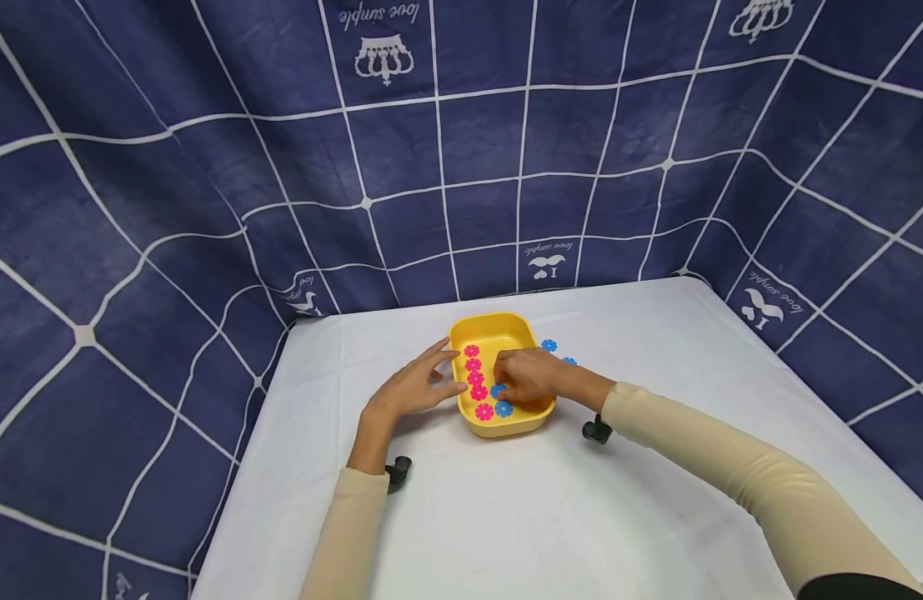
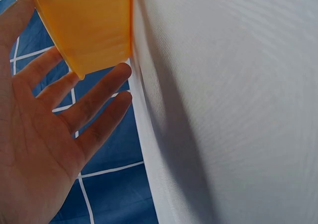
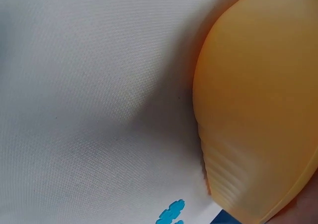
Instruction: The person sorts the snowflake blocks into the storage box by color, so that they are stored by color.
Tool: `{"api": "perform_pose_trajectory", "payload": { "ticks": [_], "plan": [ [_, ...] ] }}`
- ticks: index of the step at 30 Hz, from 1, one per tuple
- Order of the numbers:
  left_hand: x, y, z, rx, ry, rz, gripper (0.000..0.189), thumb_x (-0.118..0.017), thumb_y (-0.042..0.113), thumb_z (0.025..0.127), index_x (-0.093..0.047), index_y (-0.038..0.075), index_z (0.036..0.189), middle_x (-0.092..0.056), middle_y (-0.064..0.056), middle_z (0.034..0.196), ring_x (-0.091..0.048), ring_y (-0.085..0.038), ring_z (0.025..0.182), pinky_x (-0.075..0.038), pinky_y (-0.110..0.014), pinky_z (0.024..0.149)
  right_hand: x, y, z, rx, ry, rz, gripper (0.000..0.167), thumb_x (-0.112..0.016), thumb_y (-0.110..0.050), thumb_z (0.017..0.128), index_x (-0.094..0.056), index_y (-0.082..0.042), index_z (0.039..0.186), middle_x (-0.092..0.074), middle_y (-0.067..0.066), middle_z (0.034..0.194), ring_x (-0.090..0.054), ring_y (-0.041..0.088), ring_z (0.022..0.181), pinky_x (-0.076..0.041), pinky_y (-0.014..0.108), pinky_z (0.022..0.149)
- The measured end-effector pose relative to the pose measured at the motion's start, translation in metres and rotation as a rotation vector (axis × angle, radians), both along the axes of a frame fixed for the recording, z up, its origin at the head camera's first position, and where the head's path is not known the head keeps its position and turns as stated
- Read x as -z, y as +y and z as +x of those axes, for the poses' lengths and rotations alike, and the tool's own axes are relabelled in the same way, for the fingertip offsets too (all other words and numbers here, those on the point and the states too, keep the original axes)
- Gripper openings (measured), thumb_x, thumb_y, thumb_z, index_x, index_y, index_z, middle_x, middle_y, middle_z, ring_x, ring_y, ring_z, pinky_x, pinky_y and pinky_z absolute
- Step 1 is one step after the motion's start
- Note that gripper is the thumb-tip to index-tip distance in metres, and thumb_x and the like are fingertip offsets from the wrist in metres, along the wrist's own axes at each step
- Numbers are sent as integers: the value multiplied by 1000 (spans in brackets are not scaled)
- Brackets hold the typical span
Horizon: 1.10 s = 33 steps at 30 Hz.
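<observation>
A yellow plastic tray point(image 1: 499, 430) stands on the white-covered table. Inside, several pink flower-shaped pieces point(image 1: 472, 365) form a column along its left side, with a blue flower-shaped piece point(image 1: 503, 409) beside the lowest one. My right hand point(image 1: 529, 375) reaches over the right rim, its curled fingers and thumb pinching another blue flower-shaped piece point(image 1: 497, 390), partly hidden. At the tray's left side is my left hand point(image 1: 412, 385), fingers spread and loosely bent around the outer wall point(image 2: 84, 30). It holds no flower piece.
Just right of the tray, blue flower pieces point(image 1: 549, 345) lie on the white cloth point(image 1: 506, 517), partly behind the right wrist. Black wrist-camera mounts point(image 1: 598, 430) show below both wrists. A dark blue curtain with white grid lines point(image 1: 484, 133) encloses the table's back and sides.
</observation>
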<state>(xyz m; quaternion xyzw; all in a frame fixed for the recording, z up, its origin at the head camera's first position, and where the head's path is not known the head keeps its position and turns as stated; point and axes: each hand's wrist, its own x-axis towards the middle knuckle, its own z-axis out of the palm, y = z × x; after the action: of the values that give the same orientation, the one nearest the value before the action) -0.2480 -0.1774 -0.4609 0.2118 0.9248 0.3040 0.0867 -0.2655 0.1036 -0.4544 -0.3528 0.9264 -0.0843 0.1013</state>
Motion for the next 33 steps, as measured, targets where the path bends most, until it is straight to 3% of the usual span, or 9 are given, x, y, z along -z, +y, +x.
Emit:
{"api": "perform_pose_trajectory", "payload": {
  "ticks": [15, 27, 33],
  "plan": [
    [0, 1, 1, 4, -1, 11, 77, -75, 59, 96, -52, 26, 161, -24, 10, 178, -68, -21, 127, -53, -53, 110, 2, 0, 0, -2, 8, 1, 26, -82, -39, 97, -77, -19, 112, -70, -1, 121, -64, 14, 97, -59, 33, 92],
    [0, 1, 1, 1, 5, -2, 76, -75, 58, 96, -52, 27, 161, -25, 12, 178, -68, -22, 128, -53, -53, 110, -1, 2, 0, -19, 25, -15, 26, -81, -38, 98, -77, -18, 113, -69, -1, 118, -63, 14, 92, -58, 31, 86],
    [1, 1, 0, 21, 20, 11, 78, -74, 61, 96, -52, 24, 161, -26, 7, 178, -68, -21, 126, -53, -54, 109, -5, 6, 0, -26, 34, -48, 29, -81, -35, 98, -77, -14, 118, -71, 1, 120, -69, 17, 99, -60, 36, 94]
  ]
}}
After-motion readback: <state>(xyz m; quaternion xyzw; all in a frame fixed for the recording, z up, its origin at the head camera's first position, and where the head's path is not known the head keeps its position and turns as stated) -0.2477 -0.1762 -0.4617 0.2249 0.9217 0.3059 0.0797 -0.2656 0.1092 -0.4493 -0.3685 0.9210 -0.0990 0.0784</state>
